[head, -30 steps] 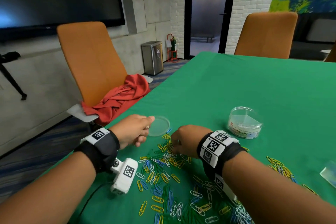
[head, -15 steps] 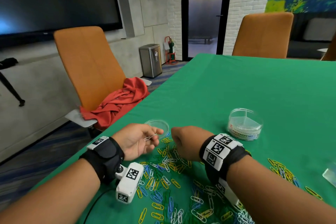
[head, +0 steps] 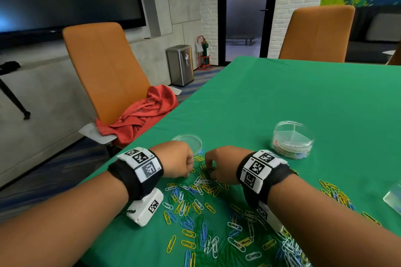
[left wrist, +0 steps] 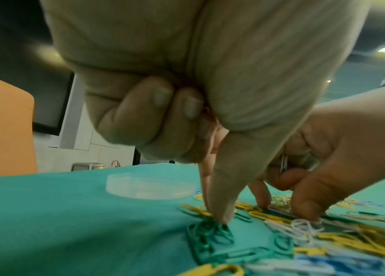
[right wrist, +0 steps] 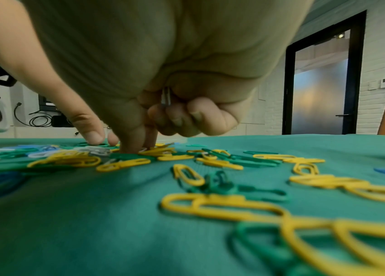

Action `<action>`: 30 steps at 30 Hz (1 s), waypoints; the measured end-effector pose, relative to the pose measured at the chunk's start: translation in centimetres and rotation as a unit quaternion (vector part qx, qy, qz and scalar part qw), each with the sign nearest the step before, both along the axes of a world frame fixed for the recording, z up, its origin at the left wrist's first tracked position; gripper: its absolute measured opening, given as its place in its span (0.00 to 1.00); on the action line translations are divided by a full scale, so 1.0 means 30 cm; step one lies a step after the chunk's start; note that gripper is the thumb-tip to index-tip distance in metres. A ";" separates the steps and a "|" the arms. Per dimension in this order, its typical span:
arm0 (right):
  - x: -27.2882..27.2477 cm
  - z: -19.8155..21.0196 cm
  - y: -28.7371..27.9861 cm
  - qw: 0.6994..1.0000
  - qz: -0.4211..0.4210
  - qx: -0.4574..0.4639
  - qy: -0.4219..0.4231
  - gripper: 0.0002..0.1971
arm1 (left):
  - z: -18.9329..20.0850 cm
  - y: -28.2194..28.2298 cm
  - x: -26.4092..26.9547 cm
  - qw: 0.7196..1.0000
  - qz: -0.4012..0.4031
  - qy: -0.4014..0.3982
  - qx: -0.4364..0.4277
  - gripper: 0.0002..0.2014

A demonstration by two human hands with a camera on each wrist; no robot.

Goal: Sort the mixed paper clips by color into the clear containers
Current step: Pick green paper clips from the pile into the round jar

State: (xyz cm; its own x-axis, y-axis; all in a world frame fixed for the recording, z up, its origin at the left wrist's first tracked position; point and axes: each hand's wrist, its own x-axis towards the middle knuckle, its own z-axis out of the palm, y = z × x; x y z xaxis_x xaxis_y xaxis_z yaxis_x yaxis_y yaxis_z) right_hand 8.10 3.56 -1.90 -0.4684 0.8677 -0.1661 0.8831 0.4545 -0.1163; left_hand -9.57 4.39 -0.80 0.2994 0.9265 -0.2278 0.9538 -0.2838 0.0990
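clear round container (head: 293,140) | label reads "STATIONERY SET" | smaller print above it — too small to read

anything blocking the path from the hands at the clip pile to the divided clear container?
Nothing visible. The right hand and left hand work the paper clips; bare green tablecloth lies between them and the divided clear container, whose top looks open. The round clear lid sits off to the left.

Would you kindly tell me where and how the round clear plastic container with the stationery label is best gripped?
Probably by its upright side wall, thumb and fingers on opposite sides, coming down from above. The round clear plastic container stands upright on the green tablecloth, and nothing that I can see touches its wall.
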 end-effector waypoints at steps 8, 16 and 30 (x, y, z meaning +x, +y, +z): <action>0.014 0.010 0.008 0.997 -0.024 -0.029 0.063 0.03 | -0.014 -0.033 0.032 0.999 -0.027 -0.014 0.011 0.07; 0.153 0.051 0.009 0.887 -0.134 -0.208 0.390 0.08 | -0.028 -0.036 0.025 0.998 -0.005 -0.026 -0.055 0.04; 0.186 0.061 0.032 0.988 -0.133 -0.020 0.071 0.12 | 0.007 -0.021 0.023 0.737 0.264 -0.563 -0.266 0.12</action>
